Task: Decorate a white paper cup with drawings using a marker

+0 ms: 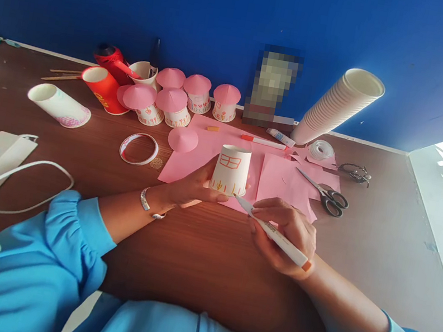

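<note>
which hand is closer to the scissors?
Right. The right hand, holding a marker, sits just in front of the scissors; the left hand grips the paper cup, farther off to their left.

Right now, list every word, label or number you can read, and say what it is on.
Nothing here reads as text.
Paper cup in the left hand: drawn orange window and plants, no words.
Red cup: yellow print, too small.
Glue stick: blue label, too small.
Pixelated object: blurred.
Marker in the right hand: no legible print.
</note>
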The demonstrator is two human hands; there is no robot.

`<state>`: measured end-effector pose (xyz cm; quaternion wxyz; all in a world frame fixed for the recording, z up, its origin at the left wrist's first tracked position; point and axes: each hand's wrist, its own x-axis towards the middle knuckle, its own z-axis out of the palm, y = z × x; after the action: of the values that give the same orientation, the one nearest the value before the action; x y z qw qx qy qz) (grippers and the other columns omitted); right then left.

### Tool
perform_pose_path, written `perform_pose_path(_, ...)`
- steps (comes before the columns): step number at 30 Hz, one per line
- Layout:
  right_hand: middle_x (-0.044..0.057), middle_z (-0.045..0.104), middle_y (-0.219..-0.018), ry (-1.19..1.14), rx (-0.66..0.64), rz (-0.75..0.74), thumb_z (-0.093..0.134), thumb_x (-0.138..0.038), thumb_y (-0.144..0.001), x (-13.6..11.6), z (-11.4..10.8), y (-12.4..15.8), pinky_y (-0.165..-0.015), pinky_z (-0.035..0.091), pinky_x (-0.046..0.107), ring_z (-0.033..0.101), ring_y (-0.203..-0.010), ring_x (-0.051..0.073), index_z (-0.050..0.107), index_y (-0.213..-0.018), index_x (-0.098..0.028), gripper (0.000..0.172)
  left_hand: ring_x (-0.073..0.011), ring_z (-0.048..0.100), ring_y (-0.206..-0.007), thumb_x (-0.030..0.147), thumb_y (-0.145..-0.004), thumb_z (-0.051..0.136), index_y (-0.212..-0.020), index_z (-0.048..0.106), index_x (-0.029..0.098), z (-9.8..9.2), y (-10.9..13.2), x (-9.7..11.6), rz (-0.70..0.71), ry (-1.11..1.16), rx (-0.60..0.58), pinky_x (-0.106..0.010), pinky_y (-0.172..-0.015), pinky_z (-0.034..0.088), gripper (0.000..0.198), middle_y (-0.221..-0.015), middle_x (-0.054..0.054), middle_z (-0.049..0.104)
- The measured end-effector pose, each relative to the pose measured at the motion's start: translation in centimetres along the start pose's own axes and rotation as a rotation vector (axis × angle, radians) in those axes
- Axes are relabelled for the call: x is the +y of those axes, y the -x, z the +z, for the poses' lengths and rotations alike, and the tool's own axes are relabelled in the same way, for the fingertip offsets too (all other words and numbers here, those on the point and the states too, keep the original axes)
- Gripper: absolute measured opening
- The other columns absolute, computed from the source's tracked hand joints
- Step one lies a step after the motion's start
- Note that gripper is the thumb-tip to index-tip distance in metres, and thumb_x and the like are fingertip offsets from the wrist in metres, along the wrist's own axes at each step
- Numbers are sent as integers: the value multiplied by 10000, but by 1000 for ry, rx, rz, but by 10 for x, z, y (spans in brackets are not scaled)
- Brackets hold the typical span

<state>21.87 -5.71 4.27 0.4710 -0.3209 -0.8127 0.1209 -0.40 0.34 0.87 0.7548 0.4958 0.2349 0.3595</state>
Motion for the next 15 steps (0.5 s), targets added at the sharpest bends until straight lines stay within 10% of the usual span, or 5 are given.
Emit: perform_pose_path(15, 29, 770, -811, 19, -4, 21, 669, -104, -938, 2, 1, 1, -549, 604, 276, 781, -686, 193, 628, -1069, -249, 200, -319, 693, -1196, 347, -759, 900, -1351, 582, 261, -3, 0, -3, 25, -29, -31, -492, -1037, 534, 678, -1286, -116, 720)
